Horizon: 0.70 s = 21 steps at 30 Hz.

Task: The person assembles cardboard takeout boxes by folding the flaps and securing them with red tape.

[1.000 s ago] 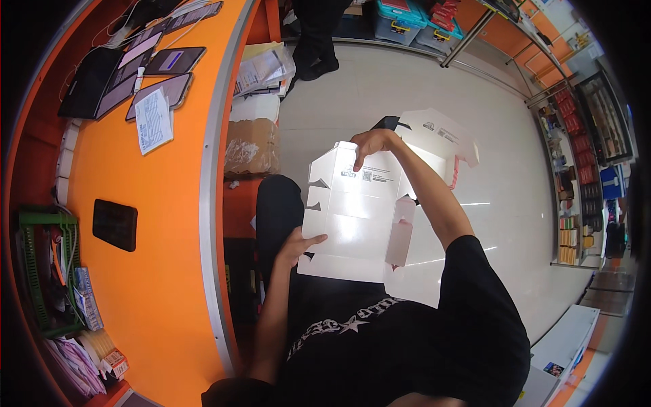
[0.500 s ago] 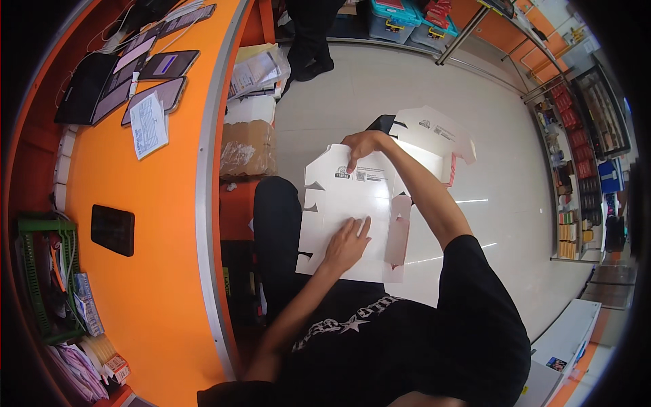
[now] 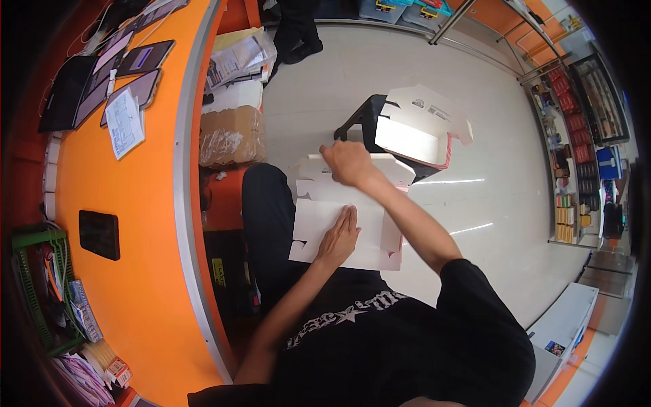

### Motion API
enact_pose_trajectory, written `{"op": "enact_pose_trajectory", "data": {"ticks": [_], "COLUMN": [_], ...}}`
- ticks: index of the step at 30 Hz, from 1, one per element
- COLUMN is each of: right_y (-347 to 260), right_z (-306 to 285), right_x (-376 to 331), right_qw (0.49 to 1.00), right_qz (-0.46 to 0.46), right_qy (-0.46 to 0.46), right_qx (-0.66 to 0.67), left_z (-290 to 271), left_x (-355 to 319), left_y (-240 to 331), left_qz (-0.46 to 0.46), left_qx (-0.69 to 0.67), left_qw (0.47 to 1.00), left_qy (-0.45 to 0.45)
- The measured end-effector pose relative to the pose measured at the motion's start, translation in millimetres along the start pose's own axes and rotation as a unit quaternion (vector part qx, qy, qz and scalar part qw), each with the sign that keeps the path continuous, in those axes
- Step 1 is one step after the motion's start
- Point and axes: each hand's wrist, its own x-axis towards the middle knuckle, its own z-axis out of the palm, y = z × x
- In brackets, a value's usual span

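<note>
A white die-cut cardboard box blank [image 3: 314,220] lies across my lap, with slots along its left side. My left hand [image 3: 341,239] rests flat on its middle, fingers stretched out and close together. At the far end my right hand [image 3: 350,163] is closed on the blank's edge, its fingers curled over the lid part, which stands bent up at a crease. The right fingertips are partly hidden. Beyond them, an open white box [image 3: 409,140] with a red-edged side and a raised lid sits on a black stool [image 3: 368,122].
An orange counter [image 3: 146,224] with a metal edge runs along my left, holding several phones [image 3: 139,88], a black tablet-like device [image 3: 100,235] and a green basket [image 3: 32,288]. A brown carton [image 3: 234,136] stands beside it. Another person's dark-clad leg [image 3: 296,27] is at the back.
My right hand has closed on the blank's far part and folded it up from flat. My left fingers have straightened on the sheet. The view has shifted, and more of the stool shows.
</note>
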Motion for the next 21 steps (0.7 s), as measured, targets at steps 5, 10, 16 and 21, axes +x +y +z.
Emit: {"op": "enact_pose_trajectory", "data": {"ticks": [5,10,16,21], "right_y": [-48.6,-83.2,-130.0,-127.3], "right_z": [8.4,64.3,86.1,84.5], "right_x": [-57.2,-82.7,-116.3,-144.8], "right_qw": [0.993,0.979,0.975,0.985], "right_qz": [0.058,0.08,0.099,0.05], "right_qy": [0.099,0.135,0.161,0.131], "right_qx": [0.005,-0.129,-0.119,-0.096], "left_z": [-5.6,-8.7,-15.6,-11.7], "left_x": [-1.2,-1.4,-25.2,-34.0], "left_y": [-2.8,-6.3,0.8,4.5], "left_qz": [-0.099,-0.086,0.08,0.097], "left_qx": [-0.145,-0.179,0.119,0.144], "left_qw": [0.979,0.979,0.961,0.949], "left_qy": [-0.099,-0.037,0.237,0.265]}}
